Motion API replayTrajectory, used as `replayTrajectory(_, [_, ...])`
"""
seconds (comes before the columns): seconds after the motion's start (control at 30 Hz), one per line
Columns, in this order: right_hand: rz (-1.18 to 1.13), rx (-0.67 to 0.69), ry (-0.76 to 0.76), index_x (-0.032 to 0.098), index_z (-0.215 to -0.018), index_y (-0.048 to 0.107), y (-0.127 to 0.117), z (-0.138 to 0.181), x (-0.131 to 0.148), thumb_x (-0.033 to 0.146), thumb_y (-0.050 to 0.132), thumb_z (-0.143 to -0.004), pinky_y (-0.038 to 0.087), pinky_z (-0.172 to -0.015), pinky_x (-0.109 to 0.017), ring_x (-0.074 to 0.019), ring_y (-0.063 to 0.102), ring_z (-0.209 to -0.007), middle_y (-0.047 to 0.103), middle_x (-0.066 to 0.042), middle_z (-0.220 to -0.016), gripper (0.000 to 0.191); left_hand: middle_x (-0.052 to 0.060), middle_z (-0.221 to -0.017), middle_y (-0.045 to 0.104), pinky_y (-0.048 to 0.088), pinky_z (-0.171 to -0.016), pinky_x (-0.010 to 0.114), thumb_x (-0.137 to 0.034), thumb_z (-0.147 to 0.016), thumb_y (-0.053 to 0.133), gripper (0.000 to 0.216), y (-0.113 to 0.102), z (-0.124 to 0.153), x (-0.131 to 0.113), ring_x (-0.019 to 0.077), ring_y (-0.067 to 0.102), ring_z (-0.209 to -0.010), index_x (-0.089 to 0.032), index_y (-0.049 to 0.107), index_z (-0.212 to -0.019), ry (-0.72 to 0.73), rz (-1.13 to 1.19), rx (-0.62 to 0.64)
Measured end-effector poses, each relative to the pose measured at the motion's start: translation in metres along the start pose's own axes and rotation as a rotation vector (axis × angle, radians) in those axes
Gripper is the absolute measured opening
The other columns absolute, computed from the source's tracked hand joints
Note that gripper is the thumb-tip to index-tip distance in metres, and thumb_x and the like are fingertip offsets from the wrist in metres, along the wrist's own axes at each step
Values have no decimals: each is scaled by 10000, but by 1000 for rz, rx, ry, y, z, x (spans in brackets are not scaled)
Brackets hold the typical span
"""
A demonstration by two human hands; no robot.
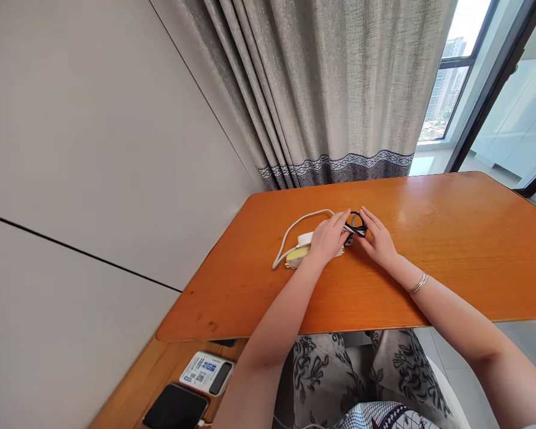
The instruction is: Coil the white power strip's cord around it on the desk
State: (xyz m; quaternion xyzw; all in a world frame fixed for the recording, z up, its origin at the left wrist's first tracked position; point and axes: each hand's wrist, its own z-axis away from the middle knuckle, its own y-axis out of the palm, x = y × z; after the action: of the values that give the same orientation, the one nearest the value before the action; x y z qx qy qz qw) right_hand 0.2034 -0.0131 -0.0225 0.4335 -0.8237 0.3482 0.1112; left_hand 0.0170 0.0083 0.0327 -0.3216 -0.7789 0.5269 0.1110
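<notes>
A small bundle of black and grey-white cables (358,230) is between my two hands, just above or on the orange-brown table. My left hand (329,239) closes on its left side, fingertips and thumb against the cables. From the right, my right hand (379,239) grips the same bundle, with fingers along the back and thumb in front. Partly under my left hand lies a pale yellow and white block (297,257), perhaps a power strip. A white piece (305,239) rests behind it. One white cable (290,231) loops out to the left; its ends are hidden.
The wooden table (451,256) has a wall panel (93,149) along its left and a grey curtain (352,89) behind. On a lower shelf at bottom left are a black phone-like device (175,407) and a white labelled box (205,372). A window (449,89) stands at far right.
</notes>
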Motion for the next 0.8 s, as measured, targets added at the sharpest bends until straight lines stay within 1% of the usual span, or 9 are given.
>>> replayTrajectory(0.17, [-36, 24, -27, 244, -1478, 518, -5, -5, 3, 341, 614, -946, 453, -1163, -507, -273, 546, -1377, 560, -125, -1497, 550, 130, -1417, 623, 513, -1041, 395, -229, -947, 565, 489, 1, 1, 4, 266, 627, -1261, -190, 536, -1434, -3, 61, -22])
replayTrajectory(0.3, [-104, 11, -27, 254, -1227, 681, -6, -7, 8, 335, 617, -949, 510, -1076, -492, -258, 650, -1228, 690, -102, -1329, 296, 96, -1340, 672, 535, -1005, 385, -234, -938, 586, 301, 0, 4, 4, 248, 660, -1197, -206, 662, -1228, -5, 101, -50])
replayTrajectory(0.4, [-188, -3, 33, 254, -1119, 707, -4, -6, 12, 333, 622, -947, 545, -988, -449, -236, 699, -1090, 756, -81, -1158, 208, 77, -1311, 685, 540, -988, 372, -247, -932, 597, 211, -2, 6, 4, 234, 671, -1167, -216, 683, -1122, 2, 144, -69])
replayTrajectory(0.5, [-279, -5, 122, 250, -1066, 718, -3, -5, 14, 373, 655, -918, 547, -937, -419, -228, 703, -1007, 763, -68, -1070, 202, 78, -1302, 687, 533, -995, 371, -265, -924, 598, 207, -4, 8, 2, 230, 668, -1166, -213, 674, -1109, 7, 195, -73])
replayTrajectory(0.6, [-348, 1, 207, 237, -970, 714, -2, -3, 13, 406, 702, -863, 539, -884, -403, -225, 684, -920, 742, -54, -963, 200, 93, -1291, 685, 528, -995, 391, -297, -895, 620, 311, -5, 10, 0, 246, 667, -1154, -206, 641, -1191, 15, 220, -70])
replayTrajectory(0.63, [-374, 2, 234, 236, -986, 703, -2, -2, 13, 403, 713, -848, 535, -871, -397, -218, 670, -892, 725, -43, -926, 217, 101, -1285, 685, 525, -997, 404, -309, -878, 637, 371, -5, 10, 0, 255, 666, -1148, -199, 622, -1232, 18, 224, -68])
replayTrajectory(0.7, [-431, 0, 283, 248, -1122, 657, -1, 0, 12, 379, 721, -828, 530, -843, -380, -196, 633, -829, 669, -9, -846, 328, 116, -1281, 681, 516, -1012, 430, -325, -852, 661, 470, -6, 11, 0, 274, 659, -1153, -182, 585, -1292, 33, 230, -63])
replayTrajectory(0.77, [-484, -4, 320, 263, -1268, 571, 1, 1, 13, 356, 716, -821, 530, -830, -367, -183, 608, -805, 614, 13, -815, 479, 122, -1289, 675, 504, -1033, 439, -318, -852, 652, 476, -5, 11, 1, 279, 645, -1180, -175, 577, -1300, 61, 246, -61])
replayTrajectory(0.8, [-502, -6, 334, 267, -1298, 541, 2, 2, 13, 354, 714, -819, 532, -836, -366, -184, 611, -830, 609, 8, -844, 517, 123, -1300, 670, 499, -1045, 435, -307, -860, 639, 461, -5, 11, 2, 275, 636, -1200, -176, 576, -1297, 72, 258, -66])
